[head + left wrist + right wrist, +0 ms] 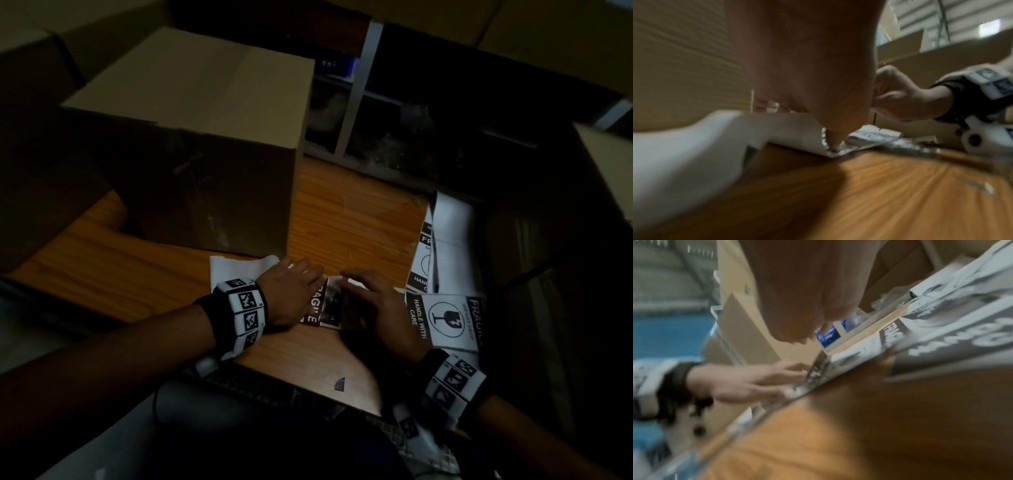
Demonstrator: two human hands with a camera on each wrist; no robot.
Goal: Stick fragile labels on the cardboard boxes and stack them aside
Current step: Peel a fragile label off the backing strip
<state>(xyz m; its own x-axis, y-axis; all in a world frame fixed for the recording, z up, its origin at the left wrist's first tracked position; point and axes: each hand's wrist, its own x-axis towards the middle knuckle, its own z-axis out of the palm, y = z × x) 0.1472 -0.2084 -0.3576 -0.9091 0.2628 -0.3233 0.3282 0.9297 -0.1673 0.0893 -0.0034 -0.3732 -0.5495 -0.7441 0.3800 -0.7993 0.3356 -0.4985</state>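
Both hands flat-ish on the label (317, 306) at 6 o'clock from the box (191, 137), left hand (291, 294) thumb pinning it, right hand (376, 308) grip I can't tell; flimsy, sticky paper, I'd peel from a corner.

Cardboard box (191, 137) on desk (342, 212), rear left. Fragile label (320, 310) before it, under both hands. Label sheets (445, 320) at right.

"FRAGILE" is read on the label (313, 310) under the left hand (291, 296). "HANDLE WITH CARE" and "FRAGILE" are printed on the label sheet (445, 322) just beside the right hand (380, 305).
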